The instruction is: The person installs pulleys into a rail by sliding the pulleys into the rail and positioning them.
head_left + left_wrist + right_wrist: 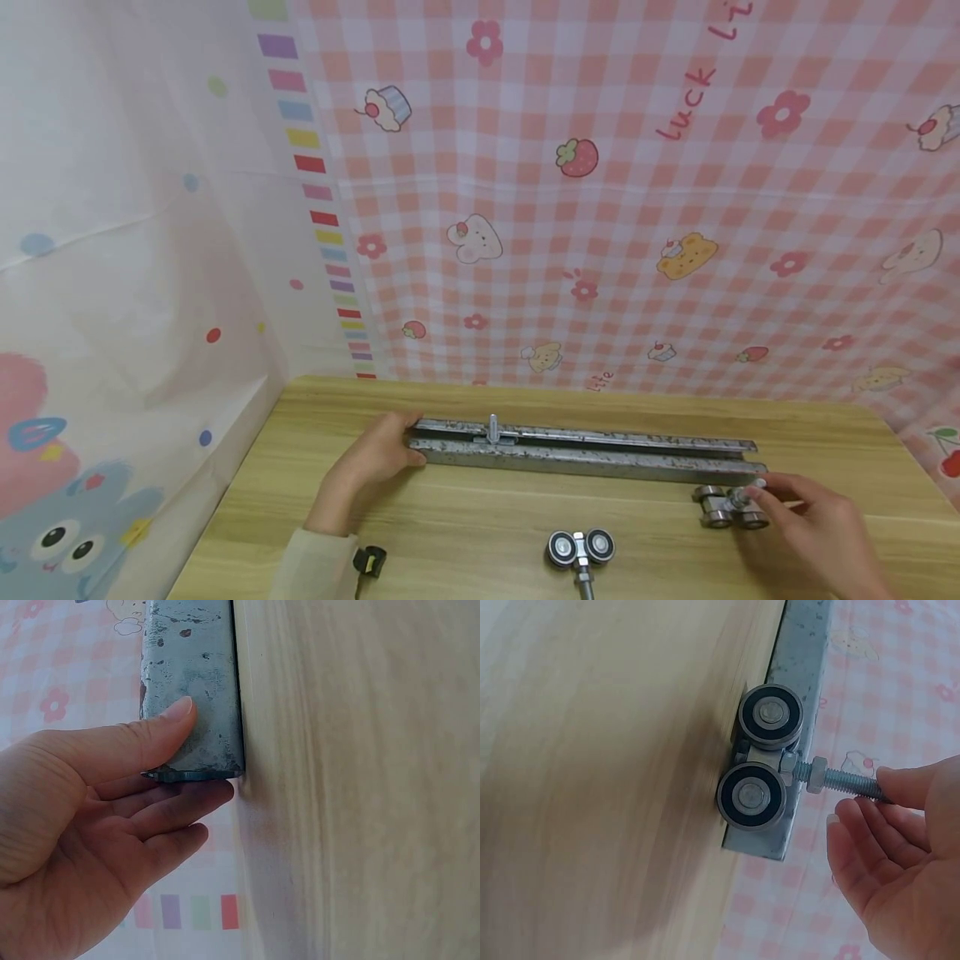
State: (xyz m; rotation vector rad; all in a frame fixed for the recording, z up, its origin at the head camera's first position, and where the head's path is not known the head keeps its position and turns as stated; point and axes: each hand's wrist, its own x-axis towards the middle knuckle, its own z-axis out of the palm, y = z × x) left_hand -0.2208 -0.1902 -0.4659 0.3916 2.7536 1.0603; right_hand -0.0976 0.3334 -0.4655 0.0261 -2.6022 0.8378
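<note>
A long metal channel rail (600, 462) with a slot along its top lies across the table, its paint worn in spots. My left hand (378, 454) grips its left end; in the left wrist view the thumb lies on the side of the rail (193, 675). Inside the slot near that end sits a roller hanger with its bolt (493, 428) upright. By its threaded bolt (847, 783), my right hand (813, 517) pinches a roller trolley (716, 505) in front of the rail's right end, bolt up. Whether trolley and rail touch cannot be told.
Another roller trolley (580, 550) lies on its side at the front middle of the wooden table (450, 533). A small black item (370, 561) is beside the left sleeve. Checked cloth (525, 292) hangs behind the table.
</note>
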